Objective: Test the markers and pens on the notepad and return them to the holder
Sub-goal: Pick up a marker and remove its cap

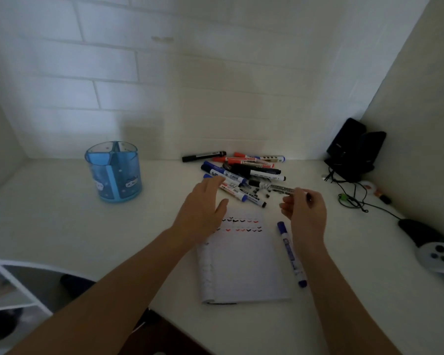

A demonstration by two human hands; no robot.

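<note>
The notepad (pixel 244 265) lay nearest me, small test ticks across its top, with a blue marker (pixel 291 254) just beside its right edge. My left hand (pixel 203 208) hovered flat and spread over the pad's upper corner, while my right hand (pixel 305 211) pinched a whiteboard marker (pixel 280 189) by one end. Beyond lay the pile of markers (pixel 244 170), and far left stood the blue holder (pixel 118 175). Testing seemed mid-way, and next its tip needed to reach the paper.

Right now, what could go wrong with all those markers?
The blue marker lies loose beside the notepad, close to the right hand; a nudge might roll it away. The left hand hovers by the marker pile and could scatter it. The whiteboard marker in the right hand might mark the white desk if it misses the paper.
</note>
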